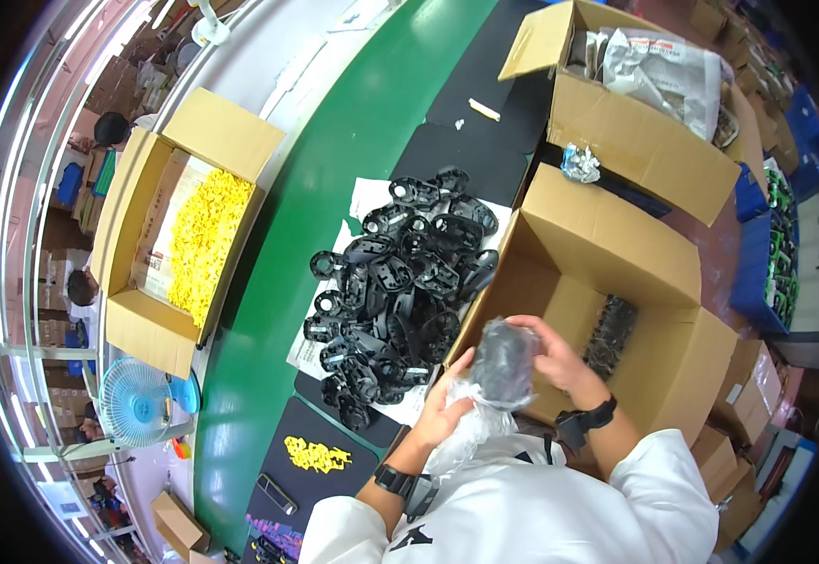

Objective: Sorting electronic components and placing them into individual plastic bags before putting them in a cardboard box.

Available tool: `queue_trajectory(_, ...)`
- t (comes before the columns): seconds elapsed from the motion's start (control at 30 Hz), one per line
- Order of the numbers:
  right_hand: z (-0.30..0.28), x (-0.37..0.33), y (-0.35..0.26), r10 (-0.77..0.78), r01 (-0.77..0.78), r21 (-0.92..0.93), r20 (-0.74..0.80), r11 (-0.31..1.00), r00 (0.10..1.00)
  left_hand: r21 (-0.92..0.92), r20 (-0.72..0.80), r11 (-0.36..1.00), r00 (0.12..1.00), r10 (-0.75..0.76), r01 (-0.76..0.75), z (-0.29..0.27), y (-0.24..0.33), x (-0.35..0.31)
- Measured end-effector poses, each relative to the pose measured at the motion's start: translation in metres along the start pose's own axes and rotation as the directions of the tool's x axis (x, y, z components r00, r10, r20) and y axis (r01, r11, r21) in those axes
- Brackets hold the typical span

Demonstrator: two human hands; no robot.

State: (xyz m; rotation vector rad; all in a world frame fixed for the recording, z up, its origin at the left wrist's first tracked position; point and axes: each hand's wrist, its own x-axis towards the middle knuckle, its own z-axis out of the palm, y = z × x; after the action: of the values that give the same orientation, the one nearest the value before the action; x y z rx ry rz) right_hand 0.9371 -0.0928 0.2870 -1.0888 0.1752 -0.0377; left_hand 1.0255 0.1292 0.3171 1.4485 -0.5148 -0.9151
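In front of my body, over the near side of an open cardboard box [560, 254], I hold a black bundle in clear plastic film [505, 362]. My right hand [560, 362] grips its right side, fingers curled over the top edge. Crumpled clear plastic [470, 437] hangs from its lower left, and my left hand [442, 414] is closed on that part. What the bundle contains is blurred by the film. Inside the box, another wrapped row of black parts [609, 334] lies along the right side. Left of my hands, a heap of black plastic shells [409, 273] covers white paper.
A box of small yellow parts [204, 244] stands across the green surface [311, 188]. A few yellow pieces [315, 455] and a dark oblong device [277, 493] lie on black mats. A blue fan [137, 402] is at left; another open box [630, 122] is at upper right.
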Motion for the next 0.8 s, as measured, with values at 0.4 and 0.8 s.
queue_trajectory(0.4, 0.124, 0.084, 0.014, 0.258, -0.212, 0.242, -0.181, 0.947, 0.949, 0.793, 0.091, 0.582, 0.980, 0.175, -0.178, -0.126, 0.057, 0.015)
queue_trajectory(0.8, 0.137, 0.167, 0.011, 0.241, -0.167, 0.189, -0.496, 0.968, 0.834, 0.087, -0.354, 0.967, 0.900, 0.254, -0.239, -0.204, 0.028, 0.035)
